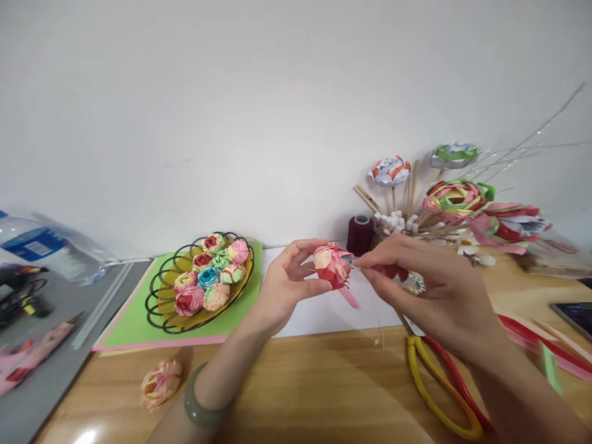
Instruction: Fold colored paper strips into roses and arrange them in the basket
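My left hand (pixel 289 280) is wrapped around a pink and peach paper flower (pixel 332 264), held above the white sheet. Its fingers lie behind the flower and the thumb presses at its lower edge. A pink paper strip (pixel 349 298) hangs from the bloom's underside. At the flower's right edge, my right hand (pixel 416 277) is closed in a pinch; what lies between its fingertips is too small to make out. Below that hand are scissors with yellow and red handles (pixel 446 385), their blades mostly hidden. A loose peach paper flower (pixel 161 383) rests on the wooden table, left of my left forearm.
A yellow basket (pixel 166 295) with several paper flowers sits on green paper (pixel 124 314). A maroon thread spool (pixel 361 234) stands beside stemmed paper flowers (pixel 457 197). Paper strips (pixel 546 345) and a phone (pixel 573 317) lie right; a bottle (pixel 41 243) and pink glue gun (pixel 39 354) left.
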A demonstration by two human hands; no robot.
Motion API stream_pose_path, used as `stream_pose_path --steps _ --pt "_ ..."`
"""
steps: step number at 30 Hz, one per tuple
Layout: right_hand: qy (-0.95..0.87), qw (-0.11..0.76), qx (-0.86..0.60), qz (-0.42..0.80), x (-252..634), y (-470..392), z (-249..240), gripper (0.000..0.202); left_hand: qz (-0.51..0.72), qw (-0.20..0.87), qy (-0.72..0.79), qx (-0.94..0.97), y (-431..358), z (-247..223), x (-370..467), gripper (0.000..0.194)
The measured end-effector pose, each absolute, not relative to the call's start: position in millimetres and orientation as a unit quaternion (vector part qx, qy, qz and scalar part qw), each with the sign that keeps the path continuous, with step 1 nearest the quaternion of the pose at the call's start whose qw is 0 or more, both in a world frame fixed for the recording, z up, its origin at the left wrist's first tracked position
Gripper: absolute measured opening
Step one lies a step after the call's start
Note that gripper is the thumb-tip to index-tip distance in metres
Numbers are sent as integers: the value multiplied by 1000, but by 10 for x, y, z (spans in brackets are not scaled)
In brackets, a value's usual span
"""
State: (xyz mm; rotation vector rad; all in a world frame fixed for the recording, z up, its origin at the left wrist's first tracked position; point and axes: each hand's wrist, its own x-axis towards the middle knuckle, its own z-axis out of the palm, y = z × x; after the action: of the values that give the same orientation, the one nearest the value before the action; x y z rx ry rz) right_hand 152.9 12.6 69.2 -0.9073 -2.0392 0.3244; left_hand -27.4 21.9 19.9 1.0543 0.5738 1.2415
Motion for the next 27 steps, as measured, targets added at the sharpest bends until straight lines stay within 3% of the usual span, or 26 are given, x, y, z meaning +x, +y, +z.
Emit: stream_pose_path --steps 5,13,16,20,27 --pt "-828 437 -336 103 1482 118 675 18 554 670 240 432 206 205 -246 44" --pt "-837 432 -317 -113 1453 74 576 23 583 657 219 424 192 191 -202 44" --pt "-833 428 -323 -139 1448 79 533 25 585 657 226 418 184 196 -184 46" --pt "-824 453 -329 -85 1441 50 559 26 590 654 227 416 180 199 -184 48" --pt "-720 510 -429 193 1491 32 637 15 580 645 204 452 182 165 -207 45"
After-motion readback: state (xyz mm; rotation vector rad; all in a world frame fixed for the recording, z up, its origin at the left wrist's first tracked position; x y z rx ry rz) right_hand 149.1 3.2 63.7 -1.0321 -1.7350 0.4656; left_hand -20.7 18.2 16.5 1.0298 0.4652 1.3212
